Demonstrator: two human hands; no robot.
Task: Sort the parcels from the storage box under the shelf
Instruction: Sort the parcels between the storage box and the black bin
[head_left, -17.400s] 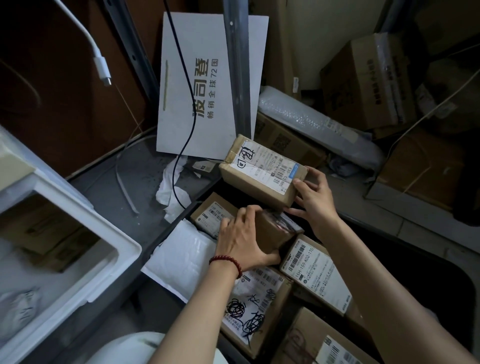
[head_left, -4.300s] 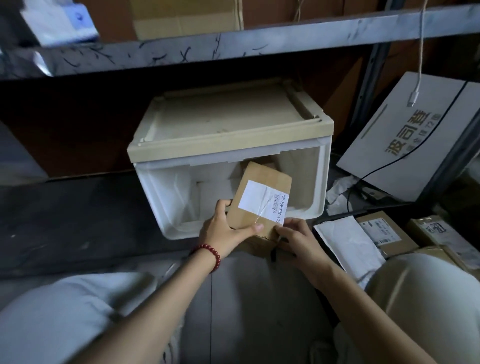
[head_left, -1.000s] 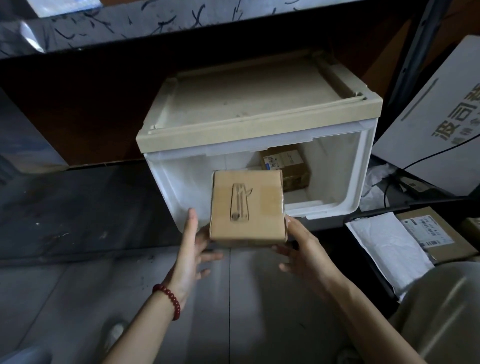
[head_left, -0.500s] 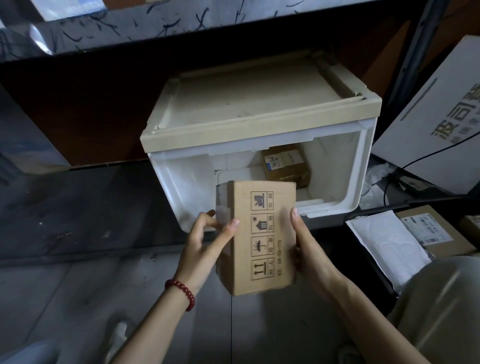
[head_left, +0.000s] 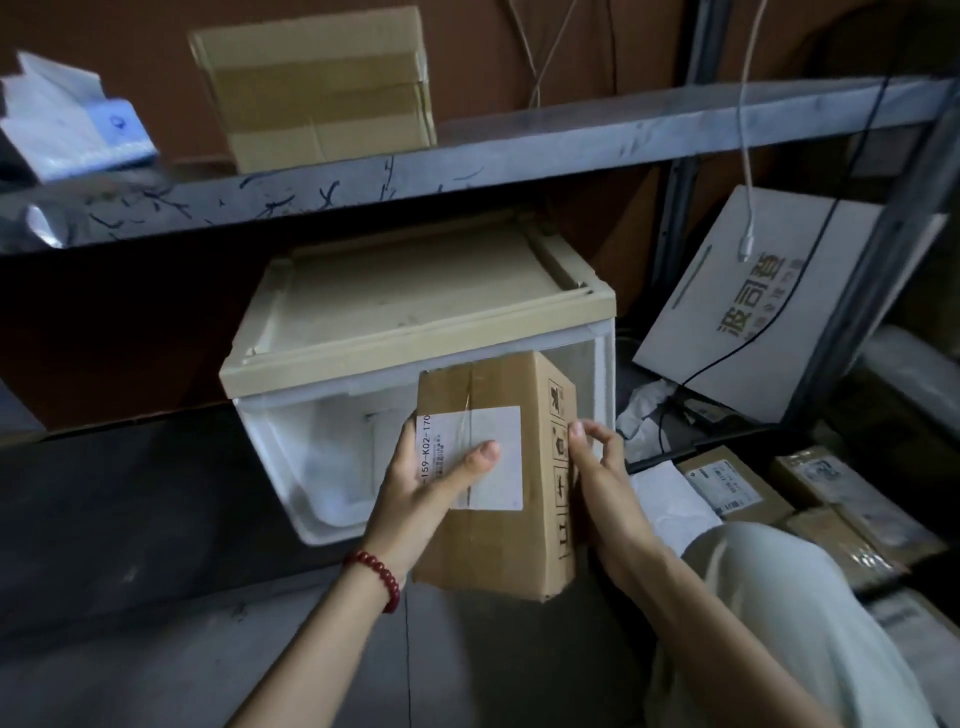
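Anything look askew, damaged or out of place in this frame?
The white flat carton leans tilted at far right, with crumpled paper loose at its foot. The parcel held by the left hand and right hand has a lower right corner that looks crushed. Nothing else stands out.

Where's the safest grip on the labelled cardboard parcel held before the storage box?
Clamp its two long side faces, one hand from each side. The parcel stands tall, roughly upright, narrow across; the left hand wraps its left edge, thumb on the label, the right hand holds the printed side.
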